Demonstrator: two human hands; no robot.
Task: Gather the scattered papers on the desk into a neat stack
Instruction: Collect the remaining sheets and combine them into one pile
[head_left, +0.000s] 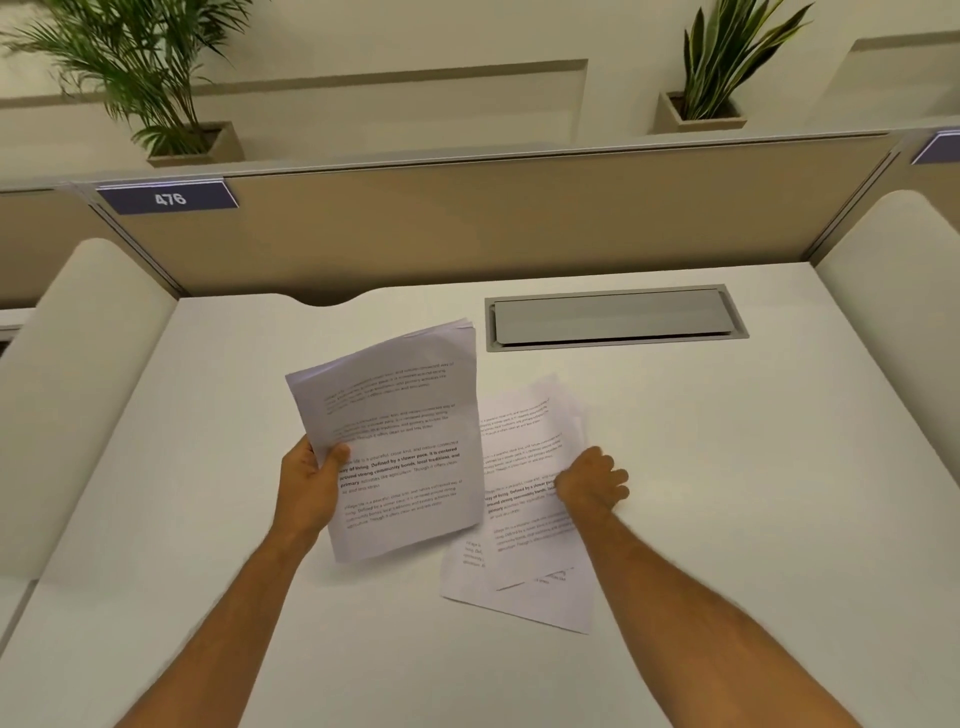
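My left hand (311, 486) holds a bundle of printed sheets (400, 436) by its left edge, lifted and tilted above the white desk (208, 519). To its right, a few more printed sheets (524, 519) lie overlapping and askew on the desk. My right hand (592, 483) rests on the right edge of these loose sheets with its fingers curled around the top one's edge. One lower sheet (519, 603) sticks out toward me under the others.
A grey cable hatch (615, 317) is set into the desk behind the papers. A beige partition (467, 218) with a "476" label (169, 198) closes the back; white side panels flank the desk. Two potted plants (711, 67) stand beyond.
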